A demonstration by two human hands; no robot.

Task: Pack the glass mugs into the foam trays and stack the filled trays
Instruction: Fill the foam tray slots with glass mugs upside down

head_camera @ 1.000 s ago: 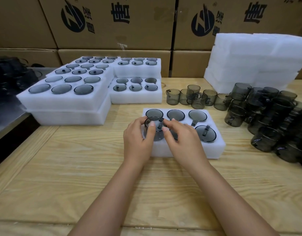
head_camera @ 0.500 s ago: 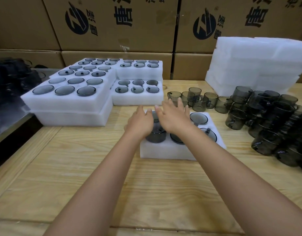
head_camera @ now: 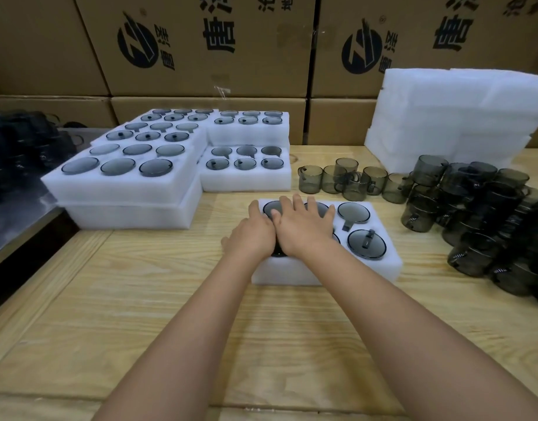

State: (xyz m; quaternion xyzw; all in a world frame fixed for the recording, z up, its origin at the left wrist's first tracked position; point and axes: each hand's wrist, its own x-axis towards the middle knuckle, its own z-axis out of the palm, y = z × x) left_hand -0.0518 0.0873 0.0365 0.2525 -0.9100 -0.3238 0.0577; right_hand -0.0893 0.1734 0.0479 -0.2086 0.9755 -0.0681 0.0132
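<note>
Soft, warm, even light, coming from above by the look of the short shadows, with no hard beams anywhere. The blank foam stack [head_camera: 450, 117] at upper right glows brightest, its surface detail nearly washed out. Under the left hand [head_camera: 251, 238] and right hand [head_camera: 304, 226] there is only a faint, diffuse shadow. The pale desk [head_camera: 140, 299] carries a mild sheen and no glare. Far left, the dark pile [head_camera: 21, 141] sinks into murk and blur. At the right edge the loose mugs [head_camera: 504, 232] go soft and smeary. Wide-angle bend is showing: carton [head_camera: 201, 47] edges lean outward and the forearms balloon at the bottom. The whole frame is slightly soft.
</note>
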